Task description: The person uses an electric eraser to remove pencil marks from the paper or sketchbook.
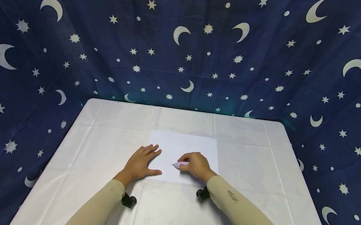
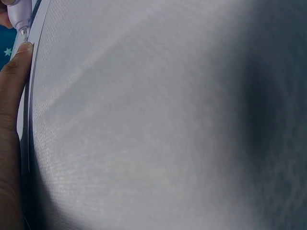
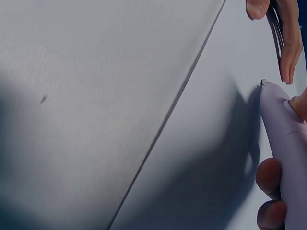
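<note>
A blank white sheet of paper (image 1: 186, 146) lies on the white-covered table. My left hand (image 1: 141, 162) rests on its left edge, palm down with the fingers spread. Over the right half of the sheet, my right hand (image 1: 198, 165) grips a thick lilac pen-shaped tool (image 1: 181, 164) with a short narrow tip. That tip points left toward the left hand and is at or just above the paper; which of the two I cannot tell. The right wrist view shows the lilac body (image 3: 283, 120) held between thumb and curled fingers. Its back end is hidden.
The white table cover (image 1: 113, 118) has fold creases. A dark blue curtain (image 1: 187, 63) with moons and stars hangs behind and on both sides. Black wrist cameras (image 1: 203, 193) sit under both sleeved forearms.
</note>
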Available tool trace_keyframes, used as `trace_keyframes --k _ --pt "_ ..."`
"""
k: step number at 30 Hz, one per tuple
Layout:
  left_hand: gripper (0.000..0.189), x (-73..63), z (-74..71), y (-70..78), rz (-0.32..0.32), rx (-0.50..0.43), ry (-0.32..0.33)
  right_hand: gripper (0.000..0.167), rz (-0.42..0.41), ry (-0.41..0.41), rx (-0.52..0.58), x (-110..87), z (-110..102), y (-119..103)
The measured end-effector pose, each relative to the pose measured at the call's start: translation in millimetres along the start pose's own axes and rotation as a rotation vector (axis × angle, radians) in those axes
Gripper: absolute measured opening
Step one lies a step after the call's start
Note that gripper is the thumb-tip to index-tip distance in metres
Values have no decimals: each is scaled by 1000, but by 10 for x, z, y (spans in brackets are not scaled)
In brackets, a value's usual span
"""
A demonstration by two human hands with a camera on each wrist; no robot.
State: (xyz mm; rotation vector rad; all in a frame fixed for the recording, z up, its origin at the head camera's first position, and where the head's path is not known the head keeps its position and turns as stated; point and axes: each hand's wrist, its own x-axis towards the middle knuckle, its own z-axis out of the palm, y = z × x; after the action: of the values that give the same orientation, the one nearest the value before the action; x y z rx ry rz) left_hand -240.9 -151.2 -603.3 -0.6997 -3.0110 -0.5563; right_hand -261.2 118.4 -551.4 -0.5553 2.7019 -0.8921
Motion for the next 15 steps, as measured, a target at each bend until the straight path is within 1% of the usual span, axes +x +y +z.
trace_keyframes --k 6,10,15 --pt "92 15 -10 13 -45 4 -68 14 -35 -7 3 39 44 -28" --pt "93 19 -19 20 -51 3 -78 14 -53 1 7 71 73 -32" --pt "93 17 -25 21 -52 -11 -73 13 -64 -3 14 110 104 -56"
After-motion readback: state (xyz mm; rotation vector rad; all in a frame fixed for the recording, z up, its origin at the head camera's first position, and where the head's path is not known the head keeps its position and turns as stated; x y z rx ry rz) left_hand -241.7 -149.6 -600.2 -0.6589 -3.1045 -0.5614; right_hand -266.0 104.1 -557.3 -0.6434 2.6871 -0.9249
